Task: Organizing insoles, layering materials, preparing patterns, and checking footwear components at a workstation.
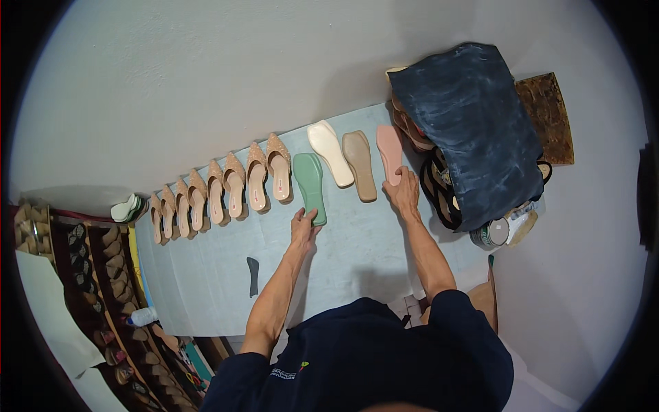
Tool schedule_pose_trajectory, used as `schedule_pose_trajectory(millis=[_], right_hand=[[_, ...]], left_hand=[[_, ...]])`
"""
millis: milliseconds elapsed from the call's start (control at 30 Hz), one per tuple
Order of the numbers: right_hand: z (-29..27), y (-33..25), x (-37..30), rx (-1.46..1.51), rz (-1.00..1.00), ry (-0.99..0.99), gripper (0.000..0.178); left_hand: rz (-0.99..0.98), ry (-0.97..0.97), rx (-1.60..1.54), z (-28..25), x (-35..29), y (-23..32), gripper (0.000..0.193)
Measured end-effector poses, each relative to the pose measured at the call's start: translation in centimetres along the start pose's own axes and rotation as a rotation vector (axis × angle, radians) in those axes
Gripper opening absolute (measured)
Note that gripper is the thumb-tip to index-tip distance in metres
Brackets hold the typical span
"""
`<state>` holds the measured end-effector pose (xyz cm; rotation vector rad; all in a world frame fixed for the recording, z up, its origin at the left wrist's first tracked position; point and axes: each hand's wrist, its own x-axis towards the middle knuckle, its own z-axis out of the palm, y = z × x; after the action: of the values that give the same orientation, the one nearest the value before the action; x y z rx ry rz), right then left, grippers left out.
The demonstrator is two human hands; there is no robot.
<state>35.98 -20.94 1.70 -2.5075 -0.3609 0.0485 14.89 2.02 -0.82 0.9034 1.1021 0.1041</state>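
Observation:
My left hand (303,229) grips the heel end of a green shoe sole (308,180), which lies on the table (206,275) and looks like a stack of more than one layer. My right hand (405,191) has its fingers closed on the heel end of a pink shoe sole (389,144). Between these two lie a cream sole (330,152) and a taupe sole (358,165), side by side with toes pointing away from me. Left of the green sole, several beige heeled mules (257,180) stand in a slanting row of pairs.
A small dark grey flat piece (253,275) lies nearer me. At the right, a dark sheet (467,130) covers stacked sandals, with a round tin (491,233) beside them. Shelves of shoe lasts (113,264) and a plastic bottle (143,316) are at the left. A wall (240,62) rises behind.

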Motion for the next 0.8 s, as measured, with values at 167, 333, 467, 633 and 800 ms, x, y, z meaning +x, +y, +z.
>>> schedule_pose_trajectory(millis=[167, 333, 467, 633, 800], right_hand=[[2.2, -3.4, -2.4, 0.196, -0.072, 0.072, 0.044], [4.5, -5.7, -3.8, 0.062, -0.057, -0.072, 0.051], [5.1, -6.2, -3.0, 0.049, 0.014, -0.119, 0.055], [4.4, -7.1, -1.7, 0.190, 0.131, -0.107, 0.054], [4.8, -9.2, -1.5, 0.413, 0.104, 0.012, 0.050]], left_hand=[[-0.022, -0.118, -0.045, 0.0, 1.1, 0.3, 0.061], [-0.102, -0.189, -0.084, 0.5, 0.9, 1.4, 0.048], [-0.211, -0.292, -0.227, 0.8, 1.5, 1.0, 0.034], [-0.216, -0.366, -0.298, 0.3, 1.9, 0.6, 0.032], [-0.038, -0.212, -0.239, 2.4, 0.1, 1.4, 0.030]])
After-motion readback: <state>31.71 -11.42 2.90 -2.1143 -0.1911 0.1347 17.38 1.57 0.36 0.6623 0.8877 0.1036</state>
